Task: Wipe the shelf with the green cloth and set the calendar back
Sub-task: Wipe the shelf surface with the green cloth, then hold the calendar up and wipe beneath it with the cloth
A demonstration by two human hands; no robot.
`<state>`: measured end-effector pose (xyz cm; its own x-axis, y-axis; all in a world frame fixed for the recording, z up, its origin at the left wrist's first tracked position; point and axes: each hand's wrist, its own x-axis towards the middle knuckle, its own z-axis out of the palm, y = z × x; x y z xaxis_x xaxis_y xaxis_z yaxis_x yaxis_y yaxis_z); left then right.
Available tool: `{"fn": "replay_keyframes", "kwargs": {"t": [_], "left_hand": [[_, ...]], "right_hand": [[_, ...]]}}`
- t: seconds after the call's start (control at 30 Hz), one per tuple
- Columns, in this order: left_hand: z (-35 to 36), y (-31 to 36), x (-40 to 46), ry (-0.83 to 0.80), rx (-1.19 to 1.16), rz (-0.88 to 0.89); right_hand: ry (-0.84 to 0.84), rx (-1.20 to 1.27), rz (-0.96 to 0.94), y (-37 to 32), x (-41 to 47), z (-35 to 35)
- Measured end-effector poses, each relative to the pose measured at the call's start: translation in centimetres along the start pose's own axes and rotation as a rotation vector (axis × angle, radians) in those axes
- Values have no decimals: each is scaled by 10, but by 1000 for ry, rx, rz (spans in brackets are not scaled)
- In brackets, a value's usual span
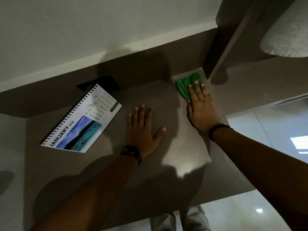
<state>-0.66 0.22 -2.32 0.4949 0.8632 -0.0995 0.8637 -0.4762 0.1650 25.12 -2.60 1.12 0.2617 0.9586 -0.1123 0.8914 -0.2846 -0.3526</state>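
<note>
A green cloth [186, 85] lies at the far right corner of the grey-brown shelf [166, 155]. My right hand [202, 109] presses flat on the cloth, fingers spread, covering its near part. My left hand [144, 129] rests flat and empty on the shelf's middle, palm down. A spiral-bound desk calendar [83, 120], showing January with a blue seascape picture, stands on the left part of the shelf, well left of my left hand.
A pale wall [83, 30] backs the shelf. A dark upright panel [216, 52] bounds the shelf just right of the cloth. The shelf's right and front edges drop to a glossy light floor [266, 130]. A grey rounded object [286, 34] shows at top right.
</note>
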Motion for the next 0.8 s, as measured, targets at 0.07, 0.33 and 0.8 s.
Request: {"fn": "replay_keyframes", "kwargs": {"t": [0.07,0.33,0.8], "left_hand": [[-8,-3,-3,-29,-9,18],[-113,-70,-35,244,81,155],[-172,-200,-38,23,435,57]], "right_hand": [[6,59,18,-3,-2,-2],[26,555,164,-89,-49,6],[153,873,-73,-295,-35,67]]}}
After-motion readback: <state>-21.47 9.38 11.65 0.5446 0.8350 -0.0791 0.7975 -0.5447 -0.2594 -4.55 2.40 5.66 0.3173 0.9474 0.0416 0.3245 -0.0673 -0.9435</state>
